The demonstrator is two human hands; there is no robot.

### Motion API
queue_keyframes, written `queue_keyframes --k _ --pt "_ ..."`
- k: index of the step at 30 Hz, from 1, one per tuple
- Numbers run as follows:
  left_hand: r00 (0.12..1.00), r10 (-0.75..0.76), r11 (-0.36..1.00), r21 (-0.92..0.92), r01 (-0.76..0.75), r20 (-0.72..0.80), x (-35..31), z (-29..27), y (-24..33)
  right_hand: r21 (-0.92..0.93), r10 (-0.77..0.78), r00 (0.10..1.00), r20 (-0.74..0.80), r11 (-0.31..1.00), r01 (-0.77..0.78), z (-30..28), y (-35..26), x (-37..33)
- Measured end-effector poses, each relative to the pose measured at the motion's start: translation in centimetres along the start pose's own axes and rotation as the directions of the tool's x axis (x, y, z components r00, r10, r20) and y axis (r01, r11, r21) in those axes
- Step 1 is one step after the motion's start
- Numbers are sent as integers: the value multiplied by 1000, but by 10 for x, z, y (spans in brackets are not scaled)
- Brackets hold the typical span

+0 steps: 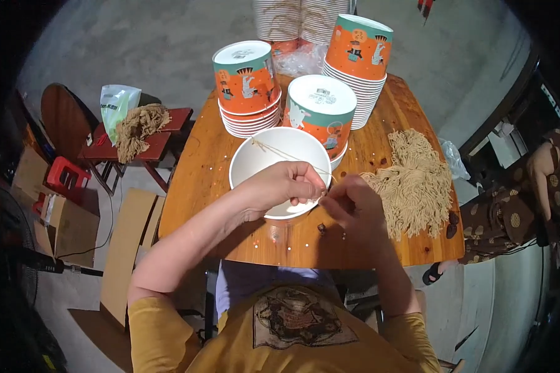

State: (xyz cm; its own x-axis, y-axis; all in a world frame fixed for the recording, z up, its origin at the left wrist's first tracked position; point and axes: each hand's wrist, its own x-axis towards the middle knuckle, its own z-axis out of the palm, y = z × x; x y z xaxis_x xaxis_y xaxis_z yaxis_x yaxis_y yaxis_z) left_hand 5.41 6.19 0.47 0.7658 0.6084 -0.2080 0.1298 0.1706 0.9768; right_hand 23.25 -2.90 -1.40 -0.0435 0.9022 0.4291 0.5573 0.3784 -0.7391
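Observation:
My left hand (292, 186) is over the right side of a white paper bowl (241, 163), fingertips pinched together on a thin tan cord (274, 151). The cord trails back across the bowl's opening to its far left wall. My right hand (358, 204) is just right of the left one, over the bowl's right rim, its thumb and fingers closed together. Whatever lies between those fingers is too small and shaded to make out. A small dark brown piece (322, 229) lies on the wooden table (193, 205) below my hands, with several tiny white and orange beads around.
Stacked upside-down orange and green paper buckets (246, 81) stand behind the bowl, with a taller stack (358, 56) at far right. A heap of tan cords (417, 186) covers the table's right side. Another person (498, 211) sits at right. More cord (140, 130) lies on a red stool.

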Motion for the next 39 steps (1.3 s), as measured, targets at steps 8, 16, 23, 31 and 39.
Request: queue_keyframes --k 8,16,23,31,39 --pt "982 -186 933 -310 185 27 1 4 6 -44 -69 992 -109 997 64 18 -1 -6" --pt "962 -272 934 -235 268 17 1 6 19 -314 -327 935 -140 910 271 20 1 -5" --pt "988 -149 979 -143 142 -45 -5 6 9 -10 -86 996 -18 996 86 10 11 -13" --pt "996 -80 993 -84 82 24 -4 1 10 253 181 982 60 949 -190 -1 9 -2" --pt "989 149 963 226 -147 8 -7 3 10 -16 -8 1000 -5 1000 8 -1 -1 7"
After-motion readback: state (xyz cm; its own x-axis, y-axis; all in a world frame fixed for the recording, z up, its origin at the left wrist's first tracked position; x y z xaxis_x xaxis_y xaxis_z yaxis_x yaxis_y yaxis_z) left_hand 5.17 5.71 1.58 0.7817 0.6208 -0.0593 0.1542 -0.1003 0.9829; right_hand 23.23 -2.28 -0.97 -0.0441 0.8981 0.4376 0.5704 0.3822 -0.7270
